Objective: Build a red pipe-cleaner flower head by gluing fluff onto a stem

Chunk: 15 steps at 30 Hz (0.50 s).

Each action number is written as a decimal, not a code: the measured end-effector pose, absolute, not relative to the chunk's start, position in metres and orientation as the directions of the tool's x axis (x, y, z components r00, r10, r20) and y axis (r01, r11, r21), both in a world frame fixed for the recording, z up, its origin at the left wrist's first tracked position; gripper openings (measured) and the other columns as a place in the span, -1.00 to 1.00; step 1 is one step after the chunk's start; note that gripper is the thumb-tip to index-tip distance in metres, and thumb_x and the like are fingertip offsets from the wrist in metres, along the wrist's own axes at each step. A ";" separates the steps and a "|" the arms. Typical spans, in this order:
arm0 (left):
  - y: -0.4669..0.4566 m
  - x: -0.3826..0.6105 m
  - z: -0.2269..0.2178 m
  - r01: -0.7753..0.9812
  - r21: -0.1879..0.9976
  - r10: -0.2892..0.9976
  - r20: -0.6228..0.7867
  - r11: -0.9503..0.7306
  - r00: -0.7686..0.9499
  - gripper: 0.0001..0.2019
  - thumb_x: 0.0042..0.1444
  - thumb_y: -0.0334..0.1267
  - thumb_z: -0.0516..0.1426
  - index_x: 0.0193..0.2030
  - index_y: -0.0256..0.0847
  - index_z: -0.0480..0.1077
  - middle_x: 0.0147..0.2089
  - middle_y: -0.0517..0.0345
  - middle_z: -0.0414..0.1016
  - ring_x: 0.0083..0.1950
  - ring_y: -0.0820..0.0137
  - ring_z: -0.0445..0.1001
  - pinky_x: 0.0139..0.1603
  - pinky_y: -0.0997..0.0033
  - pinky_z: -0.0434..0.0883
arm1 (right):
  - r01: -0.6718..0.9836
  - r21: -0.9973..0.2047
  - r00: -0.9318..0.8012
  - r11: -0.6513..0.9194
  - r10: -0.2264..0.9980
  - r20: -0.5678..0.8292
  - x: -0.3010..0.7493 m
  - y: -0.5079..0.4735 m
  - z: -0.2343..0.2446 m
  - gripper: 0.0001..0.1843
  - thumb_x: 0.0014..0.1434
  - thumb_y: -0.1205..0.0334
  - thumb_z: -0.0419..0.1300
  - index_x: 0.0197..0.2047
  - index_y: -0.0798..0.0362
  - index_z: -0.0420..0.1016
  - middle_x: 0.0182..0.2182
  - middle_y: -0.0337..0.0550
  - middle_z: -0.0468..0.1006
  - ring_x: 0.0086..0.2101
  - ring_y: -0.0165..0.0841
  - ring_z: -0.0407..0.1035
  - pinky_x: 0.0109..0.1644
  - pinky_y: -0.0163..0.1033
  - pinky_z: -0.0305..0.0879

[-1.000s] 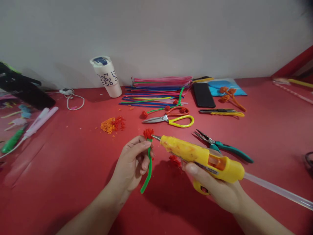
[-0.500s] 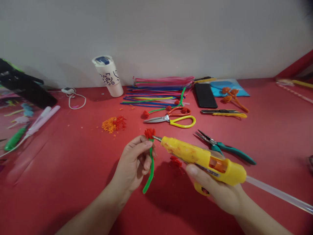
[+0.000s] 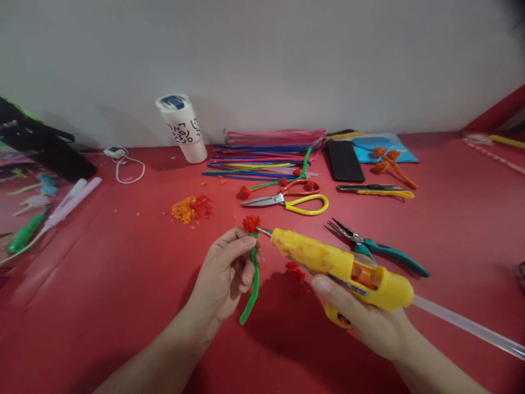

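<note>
My left hand (image 3: 227, 268) pinches a pipe-cleaner flower, with a red tufted head (image 3: 251, 223) at the top and a green stem (image 3: 255, 284) hanging below the fingers. In my right hand (image 3: 365, 323) is a yellow hot glue gun (image 3: 320, 251), gripped round its handle. Its metal nozzle points left and meets the lower edge of the red head, right by the stem. From the gun's back a clear glue stick (image 3: 467, 323) sticks out. Small red fuzzy pieces (image 3: 294, 272) lie on the table under the nozzle.
Beyond my hands lie scissors (image 3: 283, 201), orange and red fluff clippings (image 3: 188, 209), and pliers (image 3: 369, 243). Farther back are pipe cleaners (image 3: 262, 145), a phone (image 3: 345, 160), a utility knife (image 3: 375, 190) and a white tumbler (image 3: 184, 131). A pink corded tool (image 3: 74, 202) rests at left.
</note>
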State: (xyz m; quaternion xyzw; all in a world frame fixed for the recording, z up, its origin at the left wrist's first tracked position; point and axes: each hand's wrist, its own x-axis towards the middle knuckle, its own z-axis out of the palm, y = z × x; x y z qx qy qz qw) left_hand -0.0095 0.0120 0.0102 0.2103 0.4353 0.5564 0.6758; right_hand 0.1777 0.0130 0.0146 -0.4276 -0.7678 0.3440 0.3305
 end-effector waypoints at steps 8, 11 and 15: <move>0.011 -0.009 0.012 -0.552 0.781 0.932 -0.362 0.291 -0.022 -0.82 -0.12 -0.31 0.21 -0.56 -0.24 0.26 -0.64 0.29 0.45 -0.81 0.70 0.16 -0.85 0.78 0.06 | 0.411 -0.828 -0.394 0.380 0.894 0.215 0.177 0.013 0.018 -0.66 0.23 -0.02 0.05 -0.43 -0.04 0.49 -0.61 -0.21 0.40 -0.57 -0.34 0.31 -0.52 -0.24 0.32; 0.012 -0.009 0.013 -0.556 0.782 0.934 -0.355 0.281 -0.028 -0.83 -0.10 -0.32 0.21 -0.55 -0.24 0.27 -0.65 0.30 0.44 -0.81 0.70 0.16 -0.85 0.78 0.07 | 0.408 -0.828 -0.394 0.384 0.892 0.219 0.176 0.015 0.019 -0.62 0.23 -0.02 0.05 -0.53 -0.02 0.42 -0.66 -0.24 0.31 -0.62 -0.38 0.22 -0.56 -0.25 0.26; 0.012 -0.007 0.013 -0.518 0.818 0.939 -0.335 0.250 -0.076 -0.83 -0.11 -0.32 0.21 -0.56 -0.22 0.26 -0.70 0.34 0.39 -0.82 0.67 0.16 -0.86 0.76 0.07 | 0.384 -0.847 -0.392 0.367 0.896 0.210 0.172 0.015 0.022 -0.64 0.20 0.02 0.08 -0.56 -0.02 0.35 -0.69 -0.29 0.22 -0.65 -0.43 0.16 -0.60 -0.28 0.18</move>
